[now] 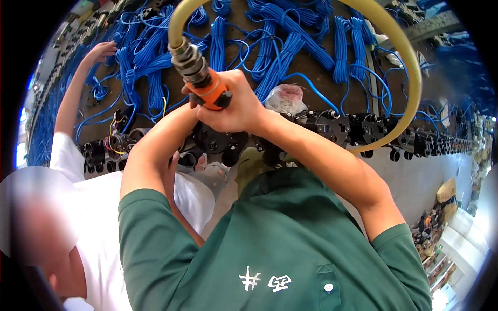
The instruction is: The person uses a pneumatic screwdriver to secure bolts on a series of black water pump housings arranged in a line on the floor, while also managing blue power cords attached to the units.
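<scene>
My right hand [236, 106] is wrapped round an orange air screwdriver [208, 89]. Its metal coupling [188, 61] points up and joins a thick yellow hose [412, 67], which loops over to the right. My left forearm [168, 127] reaches to the same spot, but the left hand is hidden behind the tool and my right hand. Directly below the hands sits a round black housing [220, 141], one of a row of black parts along the bench's near edge. The tool's working tip cannot be seen.
Bundles of blue cable [282, 54] lie across the dark bench [311, 78]. A clear plastic bag [286, 99] stands beyond the black motor-like parts [332, 127]. To my left a person in white stretches a hand [101, 52] toward the cables. Piled goods [436, 217] are at far right.
</scene>
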A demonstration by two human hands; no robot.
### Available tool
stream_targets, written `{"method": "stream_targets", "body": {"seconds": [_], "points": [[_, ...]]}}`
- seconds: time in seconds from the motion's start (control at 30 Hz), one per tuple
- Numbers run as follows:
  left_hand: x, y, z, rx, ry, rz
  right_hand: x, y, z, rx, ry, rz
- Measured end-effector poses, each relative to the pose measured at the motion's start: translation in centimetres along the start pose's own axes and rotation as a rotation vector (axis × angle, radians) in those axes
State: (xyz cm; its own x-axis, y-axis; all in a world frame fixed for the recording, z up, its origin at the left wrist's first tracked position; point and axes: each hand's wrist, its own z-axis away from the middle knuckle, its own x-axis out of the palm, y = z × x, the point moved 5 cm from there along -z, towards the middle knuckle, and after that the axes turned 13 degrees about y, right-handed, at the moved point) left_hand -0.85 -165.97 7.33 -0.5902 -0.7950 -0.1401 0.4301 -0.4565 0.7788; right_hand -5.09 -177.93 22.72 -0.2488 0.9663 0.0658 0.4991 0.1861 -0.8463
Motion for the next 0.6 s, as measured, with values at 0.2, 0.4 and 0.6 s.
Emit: {"method": "stream_targets", "body": {"seconds": [0.2,0.4,0.6], "points": [[-7.7,3.6,12.7,0.055,0.086,-0.574,1.8,-1.6,-0.2,0.029,-0.057,-0.044],[-13.5,6.5,15.9,0.197,0.119,-1.04,-0.2,-1.3,-0.2,-0.048,0.054,-0.04],[-14.4,3.8,8.9,0.564,0.146,-1.356,0.8,-2.3,-0.6,-0.074,0.0,-0.097]]}}
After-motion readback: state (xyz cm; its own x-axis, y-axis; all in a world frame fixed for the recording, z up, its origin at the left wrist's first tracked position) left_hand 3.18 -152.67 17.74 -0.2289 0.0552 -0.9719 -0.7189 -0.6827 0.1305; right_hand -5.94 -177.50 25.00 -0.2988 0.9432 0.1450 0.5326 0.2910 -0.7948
